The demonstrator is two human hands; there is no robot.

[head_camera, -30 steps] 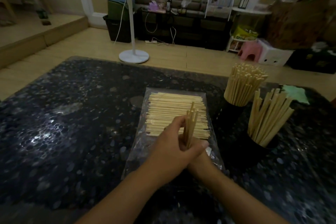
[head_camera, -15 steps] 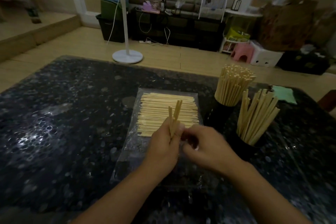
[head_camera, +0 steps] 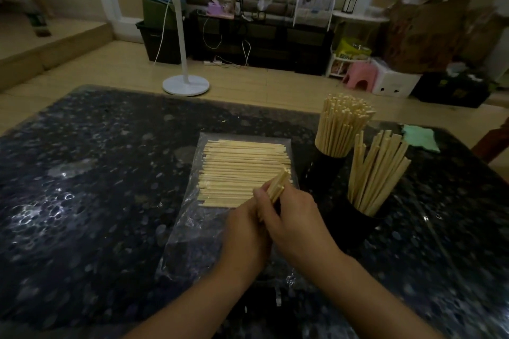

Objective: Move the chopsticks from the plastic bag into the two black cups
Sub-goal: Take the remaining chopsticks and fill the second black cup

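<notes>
Table (head_camera: pixel 82 173): dark, speckled, dimly lit.
Grip: left hand (head_camera: pixel 245 231) and right hand (head_camera: pixel 296 217) both clasp small chopstick bundle (head_camera: pixel 276 187).
Risk: sticks could slip loose; crowded cups (head_camera: pixel 355 217) at 2 o'clock may tip.

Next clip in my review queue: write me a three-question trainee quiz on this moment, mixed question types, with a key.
1. True or false: both black cups already hold chopsticks.
2. Multiple choice: the small bundle of chopsticks is held by A) the left hand alone, B) the right hand alone, C) both hands together.
3. Fill in: the loose chopsticks lie flat on the ____.

Key
1. True: the far cup is packed tight, the near cup holds fewer, leaning ones.
2. C
3. plastic bag
</notes>
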